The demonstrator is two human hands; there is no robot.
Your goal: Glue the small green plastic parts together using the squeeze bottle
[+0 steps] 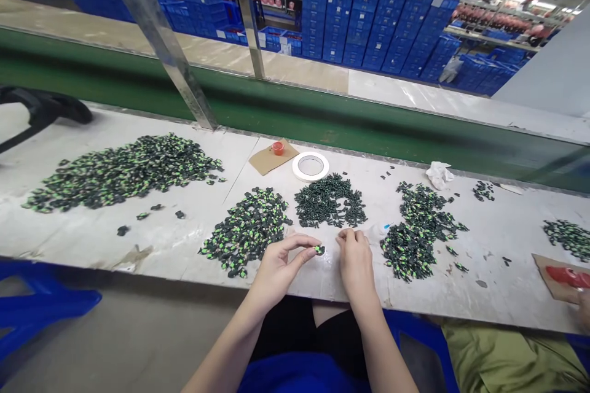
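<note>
Between the thumb and forefinger of my left hand is a small black and green plastic part. My right hand is beside it, fingertips pinched together; whatever they hold, if anything, is too small to make out. Just beyond my right fingers lies a heap of small dark cylindrical pieces. Left of my left hand spreads a pile of black and green parts. Another pile of such parts lies to the right of my right hand, with a small white bottle with a blue tip at its near-left edge.
A roll of white tape and cardboard with a red cap-like container lie behind the heaps. A larger parts pile covers the left. Crumpled tissue sits at back right. Another person's hand shows at the right edge.
</note>
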